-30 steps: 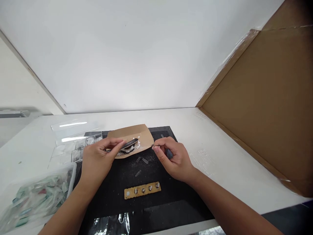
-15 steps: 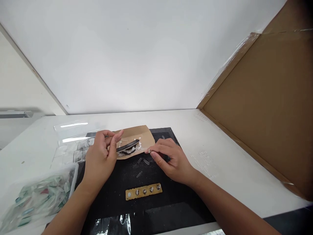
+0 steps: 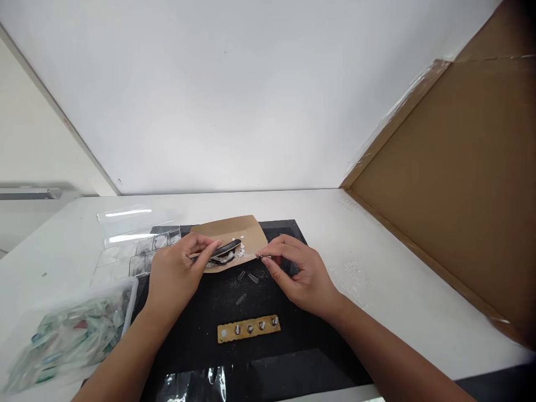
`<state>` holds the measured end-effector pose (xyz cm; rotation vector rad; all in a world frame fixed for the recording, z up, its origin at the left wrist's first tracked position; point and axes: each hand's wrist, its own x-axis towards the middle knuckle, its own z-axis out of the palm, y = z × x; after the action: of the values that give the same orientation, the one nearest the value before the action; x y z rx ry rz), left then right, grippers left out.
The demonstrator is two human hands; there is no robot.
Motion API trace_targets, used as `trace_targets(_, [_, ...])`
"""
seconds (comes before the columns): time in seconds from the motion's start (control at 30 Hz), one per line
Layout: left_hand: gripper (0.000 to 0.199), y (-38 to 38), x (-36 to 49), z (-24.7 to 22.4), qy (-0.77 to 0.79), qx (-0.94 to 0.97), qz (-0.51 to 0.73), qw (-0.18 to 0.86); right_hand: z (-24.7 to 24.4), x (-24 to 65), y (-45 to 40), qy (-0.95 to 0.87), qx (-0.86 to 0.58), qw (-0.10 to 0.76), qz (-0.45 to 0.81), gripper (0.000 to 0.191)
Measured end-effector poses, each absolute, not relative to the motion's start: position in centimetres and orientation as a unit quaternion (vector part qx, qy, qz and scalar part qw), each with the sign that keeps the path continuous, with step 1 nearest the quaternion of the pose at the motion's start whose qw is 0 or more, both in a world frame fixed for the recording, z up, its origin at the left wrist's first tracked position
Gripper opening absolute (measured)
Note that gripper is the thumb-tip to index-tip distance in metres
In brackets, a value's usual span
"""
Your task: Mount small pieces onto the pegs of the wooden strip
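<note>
My left hand (image 3: 178,271) is closed, thumb and fingers pinched around a long black nail file (image 3: 230,246) that lies over a brown paper sheet (image 3: 228,225). Opposite, at the sheet's right edge, my right hand (image 3: 299,271) pinches a tiny metallic piece (image 3: 260,256) between thumb and forefinger; its exact kind is too small to make out. Small white bits (image 3: 240,251) are scattered on the paper around the file. Nearer to me on the black mat (image 3: 196,329) lies a yellow strip (image 3: 230,333) with several small metal holders standing on it.
Clear nail tips (image 3: 253,277) lie loose on the mat. To the left stand an open clear compartment box (image 3: 136,265) and a white tub (image 3: 133,296) full of small plastic packets. A cardboard panel (image 3: 452,184) rises at the right, a white wall behind.
My left fingers have come down onto the nail file from just above it. My right hand still pinches a small piece, which has turned slightly. The view has shifted a little.
</note>
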<state>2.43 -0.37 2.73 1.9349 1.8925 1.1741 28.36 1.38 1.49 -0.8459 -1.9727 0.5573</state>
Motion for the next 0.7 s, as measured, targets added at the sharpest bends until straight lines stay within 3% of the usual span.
trace_targets(0.17, [0.029, -0.24, 2.54, 2.91, 0.647, 0.659, 0.375, 0.083, 1.34, 28.19, 1.39, -0.803, -0.346, 0.433, 0.22, 0.017])
trace_targets(0.3, [0.037, -0.08, 2.79, 2.74, 0.634, 0.673, 0.382, 0.017, 1.17, 28.06, 1.2, -0.806, -0.342, 0.419, 0.239, 0.016])
trace_targets(0.7, [0.05, -0.08, 2.78, 2.41, 0.594, 0.71, 0.376, -0.034, 1.07, 28.06, 1.19, -0.799, -0.324, 0.452, 0.229, 0.013])
